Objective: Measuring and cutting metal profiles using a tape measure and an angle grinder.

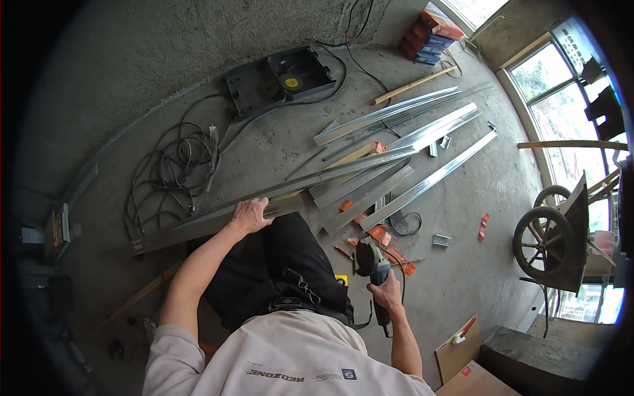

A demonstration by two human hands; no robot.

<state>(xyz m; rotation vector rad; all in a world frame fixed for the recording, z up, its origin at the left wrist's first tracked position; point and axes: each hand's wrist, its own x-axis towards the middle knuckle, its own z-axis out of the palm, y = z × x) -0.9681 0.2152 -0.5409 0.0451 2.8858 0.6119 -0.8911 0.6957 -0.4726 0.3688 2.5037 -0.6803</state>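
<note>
My left hand [249, 214] is closed over a long silvery metal channel [185, 232] that runs across my thighs from the left toward the far right. At my right side, my right hand [387, 290] grips an angle grinder [380, 268], its dark round disc [364, 259] pointing away from me. The grinder is apart from the channel. A yellow tape measure [341, 280] shows beside my right hip. Orange plastic scraps [380, 233] lie on the floor just beyond the grinder.
Several more metal channels [432, 179] lie ahead on the concrete floor, with a short offcut [442, 241] to the right. Coiled cables [178, 162] and a black tool case [241, 92] are at the left. A two-wheeled cart [571, 247] stands far right; boards [479, 381] lie near right.
</note>
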